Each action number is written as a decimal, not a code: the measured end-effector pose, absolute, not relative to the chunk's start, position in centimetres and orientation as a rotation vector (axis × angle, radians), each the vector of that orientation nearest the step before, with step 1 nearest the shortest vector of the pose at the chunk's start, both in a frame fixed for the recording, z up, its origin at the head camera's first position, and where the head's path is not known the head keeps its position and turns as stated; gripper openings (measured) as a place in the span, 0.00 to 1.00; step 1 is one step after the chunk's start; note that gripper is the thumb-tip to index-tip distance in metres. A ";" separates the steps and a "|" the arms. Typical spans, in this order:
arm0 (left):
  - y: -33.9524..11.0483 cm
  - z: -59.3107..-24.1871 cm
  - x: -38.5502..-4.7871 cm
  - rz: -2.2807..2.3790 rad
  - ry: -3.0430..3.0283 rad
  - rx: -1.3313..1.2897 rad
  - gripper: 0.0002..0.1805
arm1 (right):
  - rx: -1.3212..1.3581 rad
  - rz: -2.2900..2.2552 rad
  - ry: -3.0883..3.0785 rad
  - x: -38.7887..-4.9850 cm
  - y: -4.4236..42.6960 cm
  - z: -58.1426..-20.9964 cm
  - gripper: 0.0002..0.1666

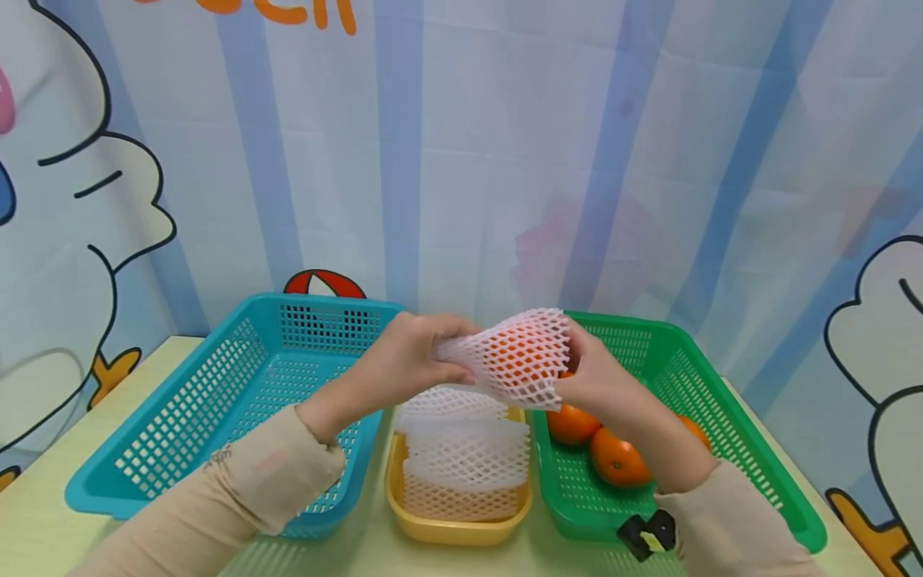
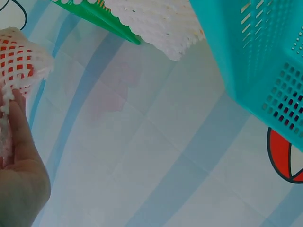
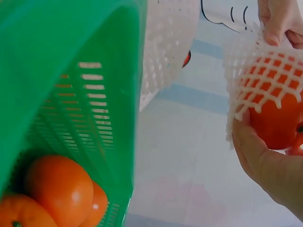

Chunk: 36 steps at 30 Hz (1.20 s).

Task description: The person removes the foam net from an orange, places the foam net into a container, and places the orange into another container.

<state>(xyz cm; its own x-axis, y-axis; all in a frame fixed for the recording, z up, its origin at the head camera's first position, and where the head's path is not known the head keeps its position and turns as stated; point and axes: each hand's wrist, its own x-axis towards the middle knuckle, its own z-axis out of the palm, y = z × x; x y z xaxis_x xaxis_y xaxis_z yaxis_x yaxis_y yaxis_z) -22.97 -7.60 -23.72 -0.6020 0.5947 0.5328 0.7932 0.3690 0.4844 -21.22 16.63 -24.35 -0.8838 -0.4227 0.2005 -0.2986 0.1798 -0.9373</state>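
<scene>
Above the baskets, in the head view, a white foam fruit net (image 1: 522, 357) stretches around an orange (image 3: 277, 125). My left hand (image 1: 411, 353) pinches the narrow, gathered end of the net. At the wide end, my right hand (image 1: 602, 381) holds the orange and the net's edge. The right wrist view shows the stem end of the orange sticking out of the open mouth of the net. Part of the orange is hidden by the mesh and by the right fingers. Below the hands, more foam nets (image 1: 465, 457) lie flat in a small yellow basket (image 1: 461, 530).
To the right stands a green basket (image 1: 775, 481) with several oranges (image 1: 620, 458) in it. A blue basket (image 1: 191, 409) is on the left, its visible floor bare. All rest on a pale table (image 1: 43, 513), with a printed curtain (image 1: 469, 160) right behind.
</scene>
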 end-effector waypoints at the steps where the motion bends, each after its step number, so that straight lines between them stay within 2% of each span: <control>1: -7.6 -23.7 -22.9 -1.064 -2.372 -1.231 0.18 | -0.734 -1.807 2.324 -21.3 16.8 -24.3 0.42; 12: -7.9 -23.7 -22.9 -1.076 -2.456 -1.222 0.15 | -0.808 -1.726 2.293 -21.5 18.3 -24.1 0.40; 22: -7.8 -23.4 -23.2 -1.014 -2.523 -1.184 0.13 | -0.713 -1.627 2.327 -21.3 19.4 -23.6 0.39; 31: -8.6 -23.2 -23.6 -0.978 -2.621 -1.135 0.07 | -0.671 -1.446 2.366 -21.2 21.1 -23.1 0.43; 36: -9.1 -23.6 -24.1 -0.920 -2.724 -1.076 0.12 | -0.634 -1.320 2.408 -21.1 21.7 -22.8 0.42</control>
